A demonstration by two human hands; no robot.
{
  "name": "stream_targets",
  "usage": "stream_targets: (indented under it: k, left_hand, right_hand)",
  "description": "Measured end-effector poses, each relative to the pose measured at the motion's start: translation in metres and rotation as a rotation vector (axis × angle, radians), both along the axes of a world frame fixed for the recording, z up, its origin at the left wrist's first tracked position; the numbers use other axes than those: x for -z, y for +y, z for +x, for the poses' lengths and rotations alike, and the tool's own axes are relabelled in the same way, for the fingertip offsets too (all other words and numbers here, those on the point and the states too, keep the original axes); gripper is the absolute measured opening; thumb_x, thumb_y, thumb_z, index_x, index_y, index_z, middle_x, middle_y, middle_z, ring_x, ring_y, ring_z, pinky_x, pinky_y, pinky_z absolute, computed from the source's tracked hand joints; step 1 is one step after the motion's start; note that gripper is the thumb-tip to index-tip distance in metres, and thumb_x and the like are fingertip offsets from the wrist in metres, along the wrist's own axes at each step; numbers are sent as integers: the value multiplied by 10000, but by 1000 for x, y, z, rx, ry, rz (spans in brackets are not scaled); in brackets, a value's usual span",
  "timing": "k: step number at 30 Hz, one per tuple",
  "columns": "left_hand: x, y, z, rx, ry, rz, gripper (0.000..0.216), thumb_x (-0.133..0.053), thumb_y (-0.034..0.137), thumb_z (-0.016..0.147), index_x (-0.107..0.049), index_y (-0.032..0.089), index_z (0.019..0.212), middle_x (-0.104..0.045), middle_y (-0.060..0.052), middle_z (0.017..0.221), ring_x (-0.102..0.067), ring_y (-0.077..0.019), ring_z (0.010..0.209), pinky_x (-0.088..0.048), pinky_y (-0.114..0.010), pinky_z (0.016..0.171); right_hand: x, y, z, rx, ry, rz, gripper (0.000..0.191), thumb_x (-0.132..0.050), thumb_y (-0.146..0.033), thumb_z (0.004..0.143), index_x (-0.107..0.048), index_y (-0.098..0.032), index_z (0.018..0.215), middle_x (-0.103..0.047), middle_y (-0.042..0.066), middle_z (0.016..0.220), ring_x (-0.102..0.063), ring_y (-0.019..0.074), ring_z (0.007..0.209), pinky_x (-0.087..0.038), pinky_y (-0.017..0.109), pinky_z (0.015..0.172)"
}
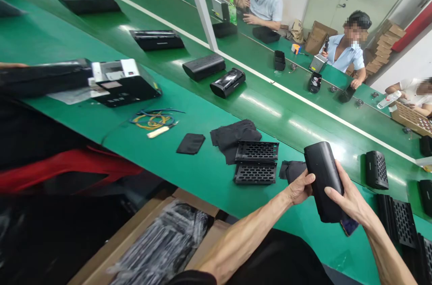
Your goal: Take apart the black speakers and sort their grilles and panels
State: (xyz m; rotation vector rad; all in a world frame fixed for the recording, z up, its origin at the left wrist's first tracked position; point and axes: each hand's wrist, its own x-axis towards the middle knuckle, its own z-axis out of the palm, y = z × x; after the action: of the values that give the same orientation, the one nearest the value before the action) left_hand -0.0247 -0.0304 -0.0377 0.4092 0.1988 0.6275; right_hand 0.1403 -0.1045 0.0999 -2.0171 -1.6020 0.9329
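A black speaker-like housing (324,181) with rounded sides is held tilted above the green table, its smooth face toward me. My left hand (301,187) grips its left edge, thumb on the face. From the right side my right hand (353,197) closes round it, thumb pressed on the front. Just left of my hands lie two black perforated grilles (256,151), one in front of the other. Thin black sheets (232,134) are spread beside them, and a smaller stack (191,143) lies further left. A dark blue object (349,225) shows partly beneath the housing.
More black housings (204,67) rest along the green conveyor (270,109). Perforated grilles (403,222) stand at the right. Leftward are a cable coil (153,119) and a black-and-white machine (124,82). A cardboard box (135,235) with wrapped parts sits below the table edge. Several people work opposite.
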Motion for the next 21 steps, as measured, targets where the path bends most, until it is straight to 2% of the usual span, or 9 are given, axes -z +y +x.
stream_targets:
  k: [2,6,8,10,12,14,17,19,21]
  left_hand:
    - [-6,0,-1,-61,51,4,843,-946,527,718,-604,277,1447,-738,-125,1354,-726,-337,1155,-556,-384,874]
    - [-19,-5,0,-231,127,-19,831,-972,429,678,-605,284,1409,-721,-105,1354,-686,-357,1209,-579,-428,912]
    - [-23,-6,1,-277,192,-39,817,-971,451,672,-602,286,1381,-708,-98,1355,-672,-358,1218,-596,-449,916]
    - [-26,-2,-3,-242,274,-21,842,-967,523,663,-589,272,1372,-682,-116,1377,-666,-371,1211,-611,-484,907]
    - [-29,12,-14,-199,365,48,908,-946,614,658,-569,261,1404,-635,-144,1434,-646,-388,1239,-605,-526,938]
    - [-35,34,-30,-195,462,195,993,-952,630,637,-547,269,1469,-569,-157,1515,-575,-401,1346,-553,-550,1044]
    - [-49,66,-53,-77,527,514,1116,-1021,458,562,-526,277,1547,-488,-150,1604,-431,-417,1493,-430,-522,1190]
    - [-58,78,-61,75,489,641,1104,-1006,409,582,-527,251,1564,-523,-153,1570,-481,-429,1449,-434,-505,1178]
    - [-63,81,-63,125,459,676,1035,-970,406,625,-541,223,1549,-598,-146,1473,-570,-418,1343,-479,-487,1115]
  right_hand:
    - [7,-9,3,9,43,51,997,-664,-671,923,-218,-281,1724,-387,156,1690,-433,405,1526,-406,596,1218]
    - [44,-42,-16,251,-28,297,1203,-811,-670,809,-128,-278,1719,-219,183,1739,-303,463,1578,-378,650,1218]
    - [63,-53,-29,386,-68,417,1187,-821,-676,790,-176,-242,1688,-254,208,1696,-302,471,1565,-321,664,1243]
    - [73,-56,-33,500,-52,479,1043,-787,-690,807,-314,-224,1610,-377,205,1598,-415,451,1480,-351,643,1222]
    - [71,-59,-28,554,-1,454,915,-775,-698,803,-436,-232,1514,-485,176,1493,-519,420,1361,-444,595,1145]
    - [63,-65,-17,534,46,381,872,-795,-703,773,-497,-249,1456,-542,150,1439,-564,398,1285,-504,548,1068]
    - [53,-80,-4,473,96,317,839,-806,-702,756,-540,-260,1418,-577,129,1411,-596,378,1237,-538,502,1005]
    - [50,-87,0,447,129,294,820,-808,-696,759,-555,-261,1406,-585,126,1411,-607,373,1233,-543,488,1000]
    - [48,-89,2,442,161,276,806,-817,-689,758,-568,-263,1394,-593,125,1409,-616,372,1233,-545,483,1005]
